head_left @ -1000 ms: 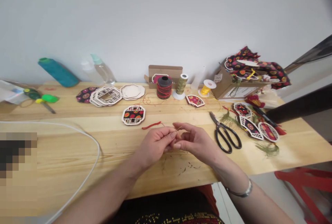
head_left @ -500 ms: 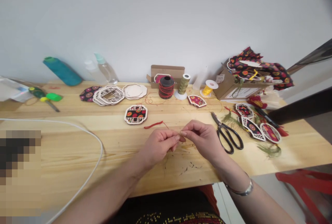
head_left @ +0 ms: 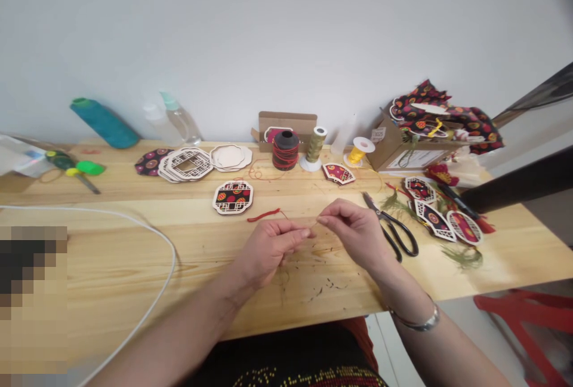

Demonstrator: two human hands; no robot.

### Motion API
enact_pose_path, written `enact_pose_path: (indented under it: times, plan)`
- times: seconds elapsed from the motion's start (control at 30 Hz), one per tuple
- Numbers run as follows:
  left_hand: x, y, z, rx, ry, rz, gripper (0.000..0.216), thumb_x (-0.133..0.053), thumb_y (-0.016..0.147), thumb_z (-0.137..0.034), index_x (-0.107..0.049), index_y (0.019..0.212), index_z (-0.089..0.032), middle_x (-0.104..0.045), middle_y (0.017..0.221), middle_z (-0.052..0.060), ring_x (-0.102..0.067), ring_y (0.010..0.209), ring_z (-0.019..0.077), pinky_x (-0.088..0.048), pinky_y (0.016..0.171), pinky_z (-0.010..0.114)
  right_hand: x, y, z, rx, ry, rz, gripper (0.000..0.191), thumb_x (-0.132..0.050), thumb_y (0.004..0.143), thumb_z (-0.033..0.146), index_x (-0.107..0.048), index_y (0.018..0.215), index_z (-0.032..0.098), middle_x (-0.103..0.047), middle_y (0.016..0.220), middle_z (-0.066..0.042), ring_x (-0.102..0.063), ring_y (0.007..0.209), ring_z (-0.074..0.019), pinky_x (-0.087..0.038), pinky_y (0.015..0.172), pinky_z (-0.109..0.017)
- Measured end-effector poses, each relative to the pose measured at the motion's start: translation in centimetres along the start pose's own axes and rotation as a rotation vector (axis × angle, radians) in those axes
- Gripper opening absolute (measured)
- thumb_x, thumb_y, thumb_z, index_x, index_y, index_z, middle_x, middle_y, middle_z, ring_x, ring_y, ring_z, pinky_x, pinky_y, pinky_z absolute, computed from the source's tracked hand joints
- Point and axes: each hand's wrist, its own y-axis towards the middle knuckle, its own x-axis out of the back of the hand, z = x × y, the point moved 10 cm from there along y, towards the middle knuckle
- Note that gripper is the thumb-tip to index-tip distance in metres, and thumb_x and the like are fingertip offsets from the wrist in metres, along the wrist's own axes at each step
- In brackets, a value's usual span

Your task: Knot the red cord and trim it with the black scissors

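Observation:
My left hand (head_left: 271, 246) and my right hand (head_left: 353, 229) hover over the wooden table (head_left: 111, 255), fingertips almost meeting. Both pinch a thin thread (head_left: 313, 230) that runs between them, too fine to make out well. A short red cord (head_left: 264, 215) lies on the table just beyond my left hand. Black scissors (head_left: 396, 233) lie right of my right hand, close to its knuckles. A patterned fabric piece in a white lattice frame (head_left: 233, 197) rests farther back on the left.
At the back stand a red-black spool (head_left: 285, 151), an olive spool (head_left: 314, 147), a yellow spool (head_left: 358, 151), a teal cone (head_left: 104, 123), a stack of lattice frames (head_left: 188, 164) and a cardboard box (head_left: 403, 151). Finished ornaments (head_left: 441, 217) lie right. A white cable (head_left: 147, 237) curves left.
My right hand has turned palm down and shifted slightly right and away from me, drawing the thread out. My left hand has stayed nearly in place, still pinching.

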Motion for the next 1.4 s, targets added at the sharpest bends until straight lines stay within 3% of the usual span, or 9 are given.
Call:
enact_pose_path:
  times: [0.13, 0.23, 0.33, 0.63, 0.77, 0.87, 1.0, 1.17, 1.4]
  plan:
    - [1.2, 0.1, -0.5, -0.044, -0.021, -0.099, 0.022, -0.073, 0.064, -0.034, -0.074, 0.073, -0.014, -0.041, 0.047, -0.004, -0.024, 0.043, 0.0046, -0.011, 0.041, 0.022, 5.5, -0.8, -1.3, 0.043, -0.523, -0.178, 0.021, -0.052, 0.085, 0.030, -0.065, 0.094, 0.015, -0.066, 0.094, -0.011, -0.061, 0.085, -0.0219, -0.046, 0.074, -0.035]
    - [1.9, 0.2, -0.7, -0.065, -0.030, -0.155, 0.019, -0.073, 0.064, -0.032, -0.075, 0.073, -0.014, -0.052, 0.053, 0.001, -0.028, 0.046, 0.0054, -0.012, 0.042, 0.022, 7.9, -2.5, -5.1, -0.141, -0.929, -0.041, 0.022, -0.050, 0.083, 0.025, -0.064, 0.094, 0.012, -0.066, 0.090, -0.014, -0.061, 0.080, -0.0266, -0.047, 0.070, -0.038]
    - [2.1, 0.3, -0.7, -0.079, -0.041, -0.176, 0.018, -0.073, 0.064, -0.031, -0.075, 0.071, -0.015, -0.057, 0.059, 0.003, -0.030, 0.048, 0.0058, -0.013, 0.042, 0.022, 9.0, -4.6, -7.6, -0.214, -1.092, 0.045, 0.021, -0.050, 0.080, 0.020, -0.062, 0.094, 0.010, -0.065, 0.087, -0.016, -0.061, 0.083, -0.0288, -0.047, 0.072, -0.038]
    - [2.7, 0.4, -1.4, -0.152, 0.011, -0.226, 0.020, -0.074, 0.065, -0.033, -0.076, 0.075, -0.016, -0.046, 0.051, -0.003, -0.026, 0.045, 0.0048, -0.015, 0.041, 0.022, 9.9, -5.4, -9.0, -0.337, -1.042, -0.001, 0.033, -0.051, 0.074, 0.018, -0.061, 0.104, 0.007, -0.062, 0.092, -0.018, -0.063, 0.084, -0.0290, -0.049, 0.075, -0.040]
    - [3.0, 0.3, -1.7, -0.191, 0.025, -0.242, 0.018, -0.073, 0.067, -0.032, -0.076, 0.077, -0.017, -0.052, 0.054, -0.002, -0.028, 0.046, 0.0053, -0.019, 0.042, 0.022, 11.7, -6.4, -8.5, -0.390, -0.658, -0.184, 0.033, -0.058, 0.071, 0.029, -0.062, 0.100, 0.013, -0.063, 0.097, -0.016, -0.063, 0.082, -0.0279, -0.050, 0.072, -0.040]
    - [3.1, 0.2, -1.9, -0.213, 0.058, -0.265, 0.017, -0.072, 0.069, -0.032, -0.076, 0.078, -0.018, -0.054, 0.056, -0.002, -0.029, 0.047, 0.0057, -0.020, 0.042, 0.022, 9.5, -6.8, -7.1, -0.345, -0.145, -0.128, 0.039, -0.061, 0.074, 0.044, -0.060, 0.101, 0.017, -0.063, 0.091, -0.010, -0.062, 0.080, -0.0227, -0.051, 0.069, -0.033]
    - [3.0, -0.1, -2.4, -0.242, 0.144, -0.289, 0.018, -0.069, 0.072, -0.032, -0.076, 0.080, -0.018, -0.056, 0.056, -0.001, -0.035, 0.048, 0.0073, -0.025, 0.044, 0.022, 3.7, -6.7, -3.1, -0.230, 0.127, 0.219, 0.058, -0.058, 0.070, 0.066, -0.058, 0.102, 0.018, -0.054, 0.076, -0.003, -0.051, 0.066, -0.0158, -0.044, 0.056, -0.027]
    - [2.7, -0.5, -3.3, -0.291, 0.261, -0.285, 0.017, -0.066, 0.075, -0.031, -0.076, 0.081, -0.018, -0.062, 0.060, 0.000, -0.048, 0.056, 0.0100, -0.036, 0.053, 0.023, -1.7, -7.5, -1.1, -0.274, 0.147, 0.576, 0.068, -0.037, 0.073, 0.079, -0.058, 0.088, 0.016, -0.044, 0.068, -0.001, -0.038, 0.061, -0.0128, -0.032, 0.050, -0.025]
    - [2.2, -0.7, -3.9, -0.334, 0.357, -0.273, 0.017, -0.063, 0.077, -0.028, -0.076, 0.082, -0.019, -0.074, 0.078, 0.003, -0.063, 0.076, 0.0153, -0.047, 0.070, 0.025, -2.9, -6.8, -1.8, -0.330, 0.089, 0.603, 0.068, -0.039, 0.076, 0.077, -0.058, 0.089, 0.013, -0.038, 0.066, 0.001, -0.034, 0.059, -0.0108, -0.028, 0.050, -0.024]
